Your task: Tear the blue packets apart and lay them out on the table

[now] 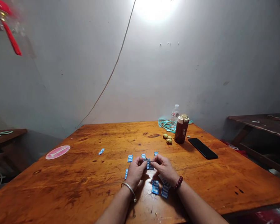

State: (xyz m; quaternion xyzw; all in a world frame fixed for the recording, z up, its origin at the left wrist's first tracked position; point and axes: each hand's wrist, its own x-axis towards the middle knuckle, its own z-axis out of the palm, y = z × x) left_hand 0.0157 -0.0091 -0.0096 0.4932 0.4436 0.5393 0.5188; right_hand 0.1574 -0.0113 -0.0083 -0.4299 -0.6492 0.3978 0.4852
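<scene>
My left hand [135, 170] and my right hand [163, 168] meet over the near middle of the wooden table [84, 177]. Both pinch a small stack of blue cards [148, 163] held between their fingertips. A silver bangle sits on my left wrist and a dark red bead bracelet on my right. More blue cards lie face down around the hands: one [130, 158] just beyond my left hand, one [101, 151] farther left, and overlapping ones [155, 187] under my right wrist.
A brown bottle [181, 129], a clear water bottle [175, 114], small yellow-green fruits [168, 138], a teal cord [165, 124] and a black phone [203, 148] lie at the far right. A pink round sticker [58, 152] marks the left edge. Benches flank the table.
</scene>
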